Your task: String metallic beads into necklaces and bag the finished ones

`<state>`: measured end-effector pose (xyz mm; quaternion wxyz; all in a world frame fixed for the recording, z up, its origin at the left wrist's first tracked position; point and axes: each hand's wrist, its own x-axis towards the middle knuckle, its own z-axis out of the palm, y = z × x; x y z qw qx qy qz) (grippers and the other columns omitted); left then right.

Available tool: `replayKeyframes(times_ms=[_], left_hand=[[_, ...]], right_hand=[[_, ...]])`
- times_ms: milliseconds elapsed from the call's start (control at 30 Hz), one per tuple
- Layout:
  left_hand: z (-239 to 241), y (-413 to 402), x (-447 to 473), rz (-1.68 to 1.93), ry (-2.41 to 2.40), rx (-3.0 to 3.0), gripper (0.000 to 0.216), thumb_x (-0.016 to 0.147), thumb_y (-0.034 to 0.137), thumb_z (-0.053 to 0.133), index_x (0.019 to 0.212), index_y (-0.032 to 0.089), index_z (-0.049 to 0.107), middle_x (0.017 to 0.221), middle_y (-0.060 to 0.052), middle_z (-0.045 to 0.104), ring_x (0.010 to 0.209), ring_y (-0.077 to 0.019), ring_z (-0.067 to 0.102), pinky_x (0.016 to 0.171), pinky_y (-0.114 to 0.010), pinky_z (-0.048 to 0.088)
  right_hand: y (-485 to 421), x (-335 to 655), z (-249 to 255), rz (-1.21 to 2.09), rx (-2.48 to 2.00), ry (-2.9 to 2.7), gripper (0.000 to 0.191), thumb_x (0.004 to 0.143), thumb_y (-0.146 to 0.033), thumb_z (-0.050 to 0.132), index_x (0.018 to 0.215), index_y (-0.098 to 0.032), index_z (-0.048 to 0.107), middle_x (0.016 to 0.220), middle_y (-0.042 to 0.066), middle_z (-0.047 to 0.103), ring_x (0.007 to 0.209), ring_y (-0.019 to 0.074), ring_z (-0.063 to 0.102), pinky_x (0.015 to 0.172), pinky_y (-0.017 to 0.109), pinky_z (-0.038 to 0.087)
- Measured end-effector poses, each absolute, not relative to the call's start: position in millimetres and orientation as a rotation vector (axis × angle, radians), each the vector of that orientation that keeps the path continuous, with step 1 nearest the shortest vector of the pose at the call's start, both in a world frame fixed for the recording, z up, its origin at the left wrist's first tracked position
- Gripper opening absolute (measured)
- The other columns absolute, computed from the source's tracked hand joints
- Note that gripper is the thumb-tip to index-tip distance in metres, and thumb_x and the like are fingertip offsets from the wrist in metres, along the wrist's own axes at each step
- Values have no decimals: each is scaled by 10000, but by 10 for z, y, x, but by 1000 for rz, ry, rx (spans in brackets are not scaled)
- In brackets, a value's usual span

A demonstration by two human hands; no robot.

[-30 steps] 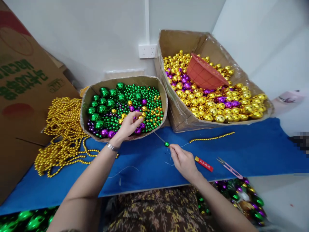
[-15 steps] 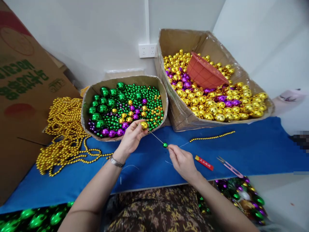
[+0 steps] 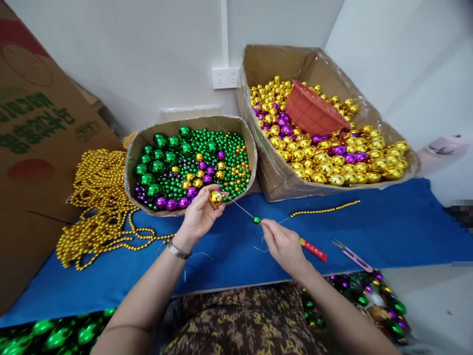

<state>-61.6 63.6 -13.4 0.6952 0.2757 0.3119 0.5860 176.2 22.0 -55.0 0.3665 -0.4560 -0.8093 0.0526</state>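
Note:
A shiny gold bead (image 3: 215, 197) is pinched in my left hand (image 3: 202, 212), over the front rim of the smaller box. My right hand (image 3: 284, 244) grips the rear end of a long thin needle (image 3: 242, 208) between thumb and forefinger. On that needle, close to my right fingertips, sits a green bead (image 3: 256, 220). The needle's front end reaches toward my left fingers; whether it touches them I cannot tell. Fine thread (image 3: 260, 250) trails below my right hand onto the blue cloth (image 3: 236, 266).
The smaller cardboard box (image 3: 130, 170) holds green, purple and gold beads. A larger box (image 3: 275, 180) contains gold and purple beads with a red basket (image 3: 316, 109). Gold bead strands (image 3: 98, 197) lie left. Thread snips (image 3: 353, 256), a red packet (image 3: 314, 249) and a short gold strand (image 3: 325, 209) lie right.
The gold bead has turned and shifted slightly left and down in my left fingers, away from the needle's front end. My right hand has moved slightly right with needle and green bead.

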Motion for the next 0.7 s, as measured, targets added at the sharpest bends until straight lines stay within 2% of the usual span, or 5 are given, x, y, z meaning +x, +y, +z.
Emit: replayKeyframes(times_ms=[300, 433, 567, 633, 700], left_hand=[[-179, 659, -615, 1289, 725, 577, 294, 930, 346, 503, 1004, 110, 662, 885, -137, 703, 630, -113, 624, 544, -176, 522], [-161, 633, -606, 1276, 744, 663, 328, 878, 394, 592, 1015, 110, 681, 893, -127, 703, 623, -99, 606, 506, -156, 483], [-157, 568, -569, 1210, 825, 865, 357, 750, 312, 753, 1059, 145, 691, 945, -98, 694, 633, -90, 601, 464, -144, 418], [-175, 538, -539, 1188, 863, 948, 400, 729, 284, 775, 1096, 155, 684, 949, -85, 685, 628, -83, 589, 446, -140, 396], [-204, 515, -506, 1198, 861, 957, 413, 744, 287, 766, 1124, 158, 670, 948, -80, 679, 652, -89, 601, 482, -149, 434]], right_hand=[[215, 1783, -576, 101, -1158, -2110, 239, 988, -242, 397, 1052, -181, 619, 895, 49, 744, 736, 143, 706, 695, 226, 518], [219, 1804, -581, 53, -1155, -2136, 241, 988, -231, 396, 1051, -186, 624, 908, 49, 745, 743, 144, 706, 692, 228, 517], [222, 1793, -581, 13, -1165, -2177, 238, 978, -216, 412, 1037, -188, 641, 855, 50, 742, 727, 145, 702, 681, 229, 510], [219, 1769, -580, 33, -1162, -2168, 235, 976, -214, 416, 1038, -188, 641, 851, 52, 740, 731, 146, 702, 689, 230, 514], [214, 1740, -580, 127, -1137, -2134, 232, 981, -216, 408, 1044, -187, 629, 886, 53, 739, 770, 145, 706, 715, 227, 523]])
